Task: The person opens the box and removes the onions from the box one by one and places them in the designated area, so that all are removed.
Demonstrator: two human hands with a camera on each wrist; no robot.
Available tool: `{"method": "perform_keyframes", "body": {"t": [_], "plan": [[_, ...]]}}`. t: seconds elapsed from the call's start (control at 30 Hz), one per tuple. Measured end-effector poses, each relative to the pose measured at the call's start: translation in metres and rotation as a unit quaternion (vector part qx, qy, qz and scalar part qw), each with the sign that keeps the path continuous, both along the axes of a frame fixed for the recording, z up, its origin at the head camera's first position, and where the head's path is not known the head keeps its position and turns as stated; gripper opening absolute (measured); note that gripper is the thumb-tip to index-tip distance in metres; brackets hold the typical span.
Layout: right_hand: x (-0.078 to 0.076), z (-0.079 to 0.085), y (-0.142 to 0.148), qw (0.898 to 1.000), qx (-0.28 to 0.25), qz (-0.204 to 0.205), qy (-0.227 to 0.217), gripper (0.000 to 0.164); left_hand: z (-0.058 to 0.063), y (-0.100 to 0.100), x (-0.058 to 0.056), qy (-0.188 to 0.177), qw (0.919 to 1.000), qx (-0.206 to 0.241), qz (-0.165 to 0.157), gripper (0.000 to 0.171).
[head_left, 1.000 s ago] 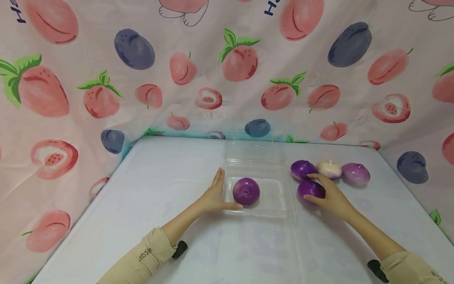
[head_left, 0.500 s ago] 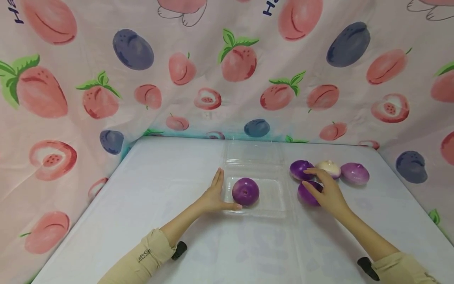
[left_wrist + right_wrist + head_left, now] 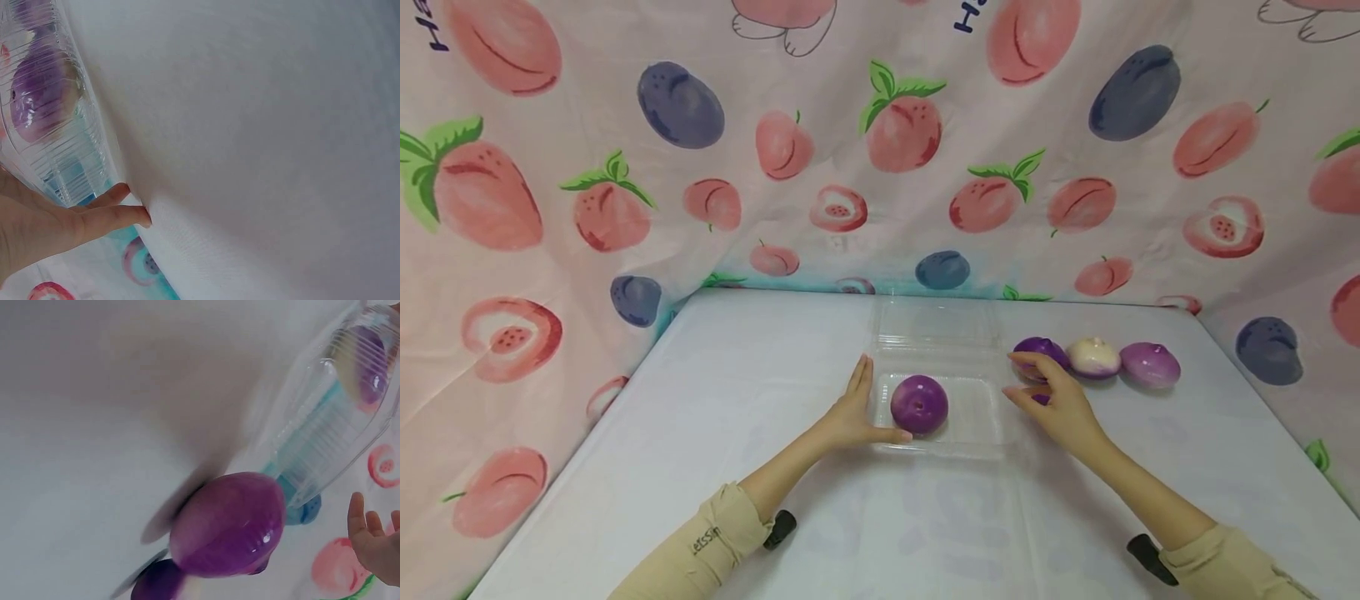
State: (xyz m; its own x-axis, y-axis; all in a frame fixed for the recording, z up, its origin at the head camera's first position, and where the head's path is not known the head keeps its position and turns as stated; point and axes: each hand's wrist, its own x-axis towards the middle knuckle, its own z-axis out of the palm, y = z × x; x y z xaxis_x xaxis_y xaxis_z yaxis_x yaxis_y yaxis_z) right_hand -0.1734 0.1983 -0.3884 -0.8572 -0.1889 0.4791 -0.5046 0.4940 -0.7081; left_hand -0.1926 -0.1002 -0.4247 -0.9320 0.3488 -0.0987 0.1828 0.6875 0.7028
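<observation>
A clear plastic clamshell box [image 3: 977,408] lies with its lid [image 3: 938,322] folded back. One glossy purple onion [image 3: 919,405] sits in its left part. At the box's left side my left hand [image 3: 846,421] spreads thumb and fingers, fingertips along the wall. My right hand [image 3: 1060,408] is just right of the box, fingers and thumb apart with nothing between them. It partly hides a purple onion [image 3: 228,525] on the table, which shows apart from the fingers in the right wrist view. Behind that hand is another dark purple onion [image 3: 1041,350].
To the right of the dark onion, a white-and-purple onion [image 3: 1093,358] and a lighter purple onion [image 3: 1151,365] stand in a row. A white cloth covers the table [image 3: 760,358]. A fruit-printed curtain [image 3: 850,100] hangs along its back and sides.
My right hand has come off the near purple onion and moved left toward the box, leaving that onion on the table. The left hand stays at the box.
</observation>
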Motion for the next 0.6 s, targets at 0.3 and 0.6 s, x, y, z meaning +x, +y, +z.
{"method": "perform_keyframes", "body": {"t": [0.3,0.6], "plan": [[0.001,0.006,-0.015,0.994,0.028,0.016,-0.106,0.04,0.001,0.0,0.0,0.002,1.0,-0.001,-0.006,0.133],[-0.008,0.003,-0.029,0.983,0.026,0.063,-0.172,0.051,0.0,0.0,0.0,0.003,1.0,-0.001,-0.003,0.133]]}}
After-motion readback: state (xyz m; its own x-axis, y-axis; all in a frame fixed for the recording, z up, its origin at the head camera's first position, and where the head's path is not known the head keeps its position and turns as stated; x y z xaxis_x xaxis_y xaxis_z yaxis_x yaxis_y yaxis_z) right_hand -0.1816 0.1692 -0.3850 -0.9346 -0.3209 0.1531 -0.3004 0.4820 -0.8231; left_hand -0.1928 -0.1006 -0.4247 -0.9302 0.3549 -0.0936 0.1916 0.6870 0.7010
